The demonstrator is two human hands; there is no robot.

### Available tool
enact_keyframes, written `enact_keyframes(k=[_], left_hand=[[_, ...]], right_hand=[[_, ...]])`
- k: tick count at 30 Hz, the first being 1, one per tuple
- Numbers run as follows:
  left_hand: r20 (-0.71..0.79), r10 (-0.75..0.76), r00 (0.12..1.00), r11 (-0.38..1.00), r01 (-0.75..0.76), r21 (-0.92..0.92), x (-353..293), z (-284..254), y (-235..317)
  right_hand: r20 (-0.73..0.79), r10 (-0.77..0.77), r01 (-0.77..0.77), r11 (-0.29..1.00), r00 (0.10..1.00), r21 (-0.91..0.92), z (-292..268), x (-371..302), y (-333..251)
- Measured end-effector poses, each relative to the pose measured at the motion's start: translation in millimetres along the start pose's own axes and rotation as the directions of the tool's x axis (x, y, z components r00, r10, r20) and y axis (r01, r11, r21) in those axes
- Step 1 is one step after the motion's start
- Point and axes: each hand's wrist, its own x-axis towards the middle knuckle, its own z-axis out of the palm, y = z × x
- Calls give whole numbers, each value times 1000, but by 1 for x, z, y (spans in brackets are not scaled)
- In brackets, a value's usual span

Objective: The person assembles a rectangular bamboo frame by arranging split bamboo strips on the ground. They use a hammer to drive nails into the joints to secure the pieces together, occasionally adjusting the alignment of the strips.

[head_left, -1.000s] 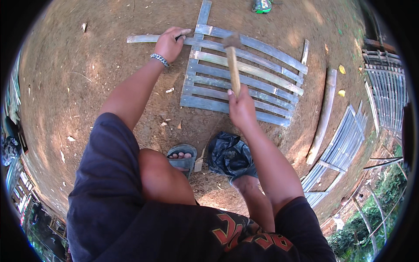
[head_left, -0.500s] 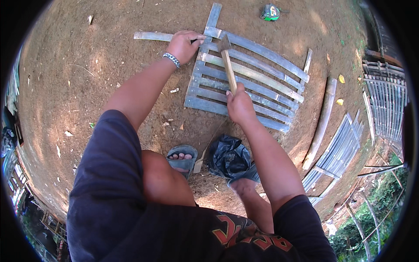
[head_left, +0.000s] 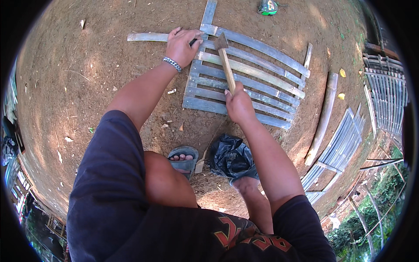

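The hammer (head_left: 225, 61) lies at about 12 o'clock from the person, its dark head at the far end over the upper slats of the panel (head_left: 244, 83), its wooden handle running back toward 6 o'clock. The right hand (head_left: 238, 105) has its fingers clamped around the near end of the handle. The panel is a flat frame of grey bamboo slats on the dirt (head_left: 87, 87), the slats running from 9 toward 4 o'clock across an upright strip at its left side.

At 11 o'clock from the hammer head, the left hand (head_left: 183, 46) presses on the panel's top left corner, fingers curled together on something small and dark; what it is cannot be told. A metal bracelet (head_left: 173, 64) sits on that wrist.

A black bag (head_left: 230, 158) lies at 6 o'clock from the panel, just beside a sandalled foot (head_left: 183, 159). A loose pole (head_left: 322, 120) lies at 3 o'clock, with more slatted panels (head_left: 340, 148) beyond it. A green object (head_left: 267, 6) sits at 12 o'clock, well apart.
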Motion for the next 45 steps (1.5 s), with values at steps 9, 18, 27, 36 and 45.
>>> enact_keyframes(k=[9,18,27,36,45], left_hand=[[-17,22,1000,1000,-22,10,-3,1,-2],[34,-2,999,998,4,-57,-4,-2,-6],[22,-22,1000,998,23,-51,-5,-3,-3],[0,-23,1000,998,23,-51,-5,-2,-1],[2,-31,1000,998,31,-62,-4,-2,-2]], right_hand=[[-3,5,-5,1000,1000,-6,-1,-1,-2],[14,41,-40,999,999,-36,-6,1,-2],[10,7,-7,1000,1000,-8,-6,-2,-7],[-29,-18,19,1000,999,25,-1,-4,-7],[-172,-152,169,981,973,91,2,-9,-35]])
